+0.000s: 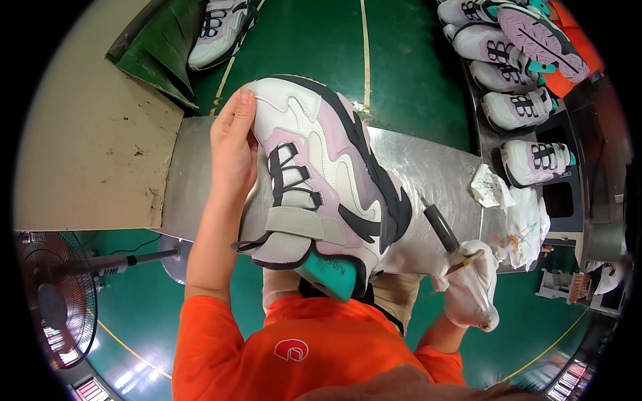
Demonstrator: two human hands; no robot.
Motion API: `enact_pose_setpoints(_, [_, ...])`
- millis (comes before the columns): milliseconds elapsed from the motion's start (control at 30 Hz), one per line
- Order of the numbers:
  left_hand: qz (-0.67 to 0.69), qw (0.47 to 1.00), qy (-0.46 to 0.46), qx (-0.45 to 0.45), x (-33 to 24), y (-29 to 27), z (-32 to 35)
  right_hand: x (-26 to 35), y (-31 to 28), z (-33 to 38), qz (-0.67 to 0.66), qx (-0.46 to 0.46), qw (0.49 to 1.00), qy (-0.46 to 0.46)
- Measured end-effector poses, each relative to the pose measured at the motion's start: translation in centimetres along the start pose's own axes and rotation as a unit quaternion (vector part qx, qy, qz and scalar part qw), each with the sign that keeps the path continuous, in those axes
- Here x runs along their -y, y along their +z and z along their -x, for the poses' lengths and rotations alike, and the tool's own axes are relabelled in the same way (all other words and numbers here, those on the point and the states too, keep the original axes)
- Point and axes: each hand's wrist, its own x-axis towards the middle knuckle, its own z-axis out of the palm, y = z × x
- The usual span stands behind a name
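Observation:
A white, lilac and grey sneaker [321, 154] with a black-edged sole lies tilted on its side above the metal bench. A teal shoe last [328, 273] fills its collar. My bare left hand [234, 140] is closed on the toe end, thumb on top. My right hand [471, 287], in a white glove, is at the right by the bench's front edge, apart from the shoe. Its fingers are closed on a thin brown stick [466, 261]. Against the glove's fingertips is a black-handled tool [441, 227] with a thin tip; whether it rests on the bench, I cannot tell.
The metal bench [435, 167] meets a green belt [301, 47] carrying another sneaker [219, 33]. Several sneakers [535, 160] line a rack at right. Crumpled white cloths [525, 227] lie at the bench's right end. A beige panel [93, 154] and fan [57, 301] stand left.

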Motion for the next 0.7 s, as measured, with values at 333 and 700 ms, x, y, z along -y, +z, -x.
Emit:
enact_pose_setpoints(333, [-0.007, 1.0, -0.001, -0.003, 0.0, 0.1, 0.1, -3.6, 1.1, -1.8, -0.138, 0.122, 0.982, -0.034])
enact_pose_setpoints(700, [-0.001, 1.0, -0.012, 0.006, -0.1, 0.0, 0.0, -3.7, 0.8, -2.4, -0.163, 0.173, 0.971, -0.034])
